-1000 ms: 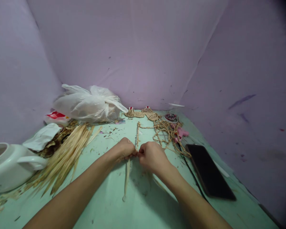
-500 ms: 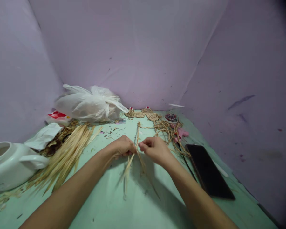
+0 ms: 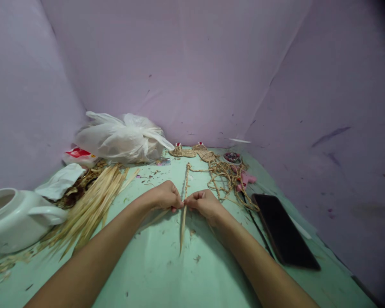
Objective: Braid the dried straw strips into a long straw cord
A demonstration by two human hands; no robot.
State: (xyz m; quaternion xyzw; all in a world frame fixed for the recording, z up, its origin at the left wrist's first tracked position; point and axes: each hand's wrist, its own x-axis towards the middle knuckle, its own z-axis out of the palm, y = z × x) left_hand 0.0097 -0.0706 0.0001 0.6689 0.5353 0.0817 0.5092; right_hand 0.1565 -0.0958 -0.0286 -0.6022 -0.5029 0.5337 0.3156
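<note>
A thin braided straw cord (image 3: 187,179) runs from a bend near the table's middle down to my hands. My left hand (image 3: 167,196) is closed in a pinch on the braid's lower end, with a loose strand trailing out below it to the left. Close against it, my right hand (image 3: 205,203) pinches the same end from the other side. Between them one loose straw strand (image 3: 182,231) points down toward me. From the bend the cord leads right into a tangled coil of braid (image 3: 220,176). The exact strands inside my fingers are hidden.
Left stand a white ceramic pot (image 3: 17,220), a bundle of dry straw strips (image 3: 93,201) and a stuffed plastic bag (image 3: 125,139). Right lie a black phone (image 3: 285,231) and a pink glue gun (image 3: 246,179). Woven slipper-shaped pieces (image 3: 205,153) rest by the back wall.
My hands have come together at the braid's end, the right hand now pinching there. The loose strands have been drawn apart to the sides, leaving one in the middle.
</note>
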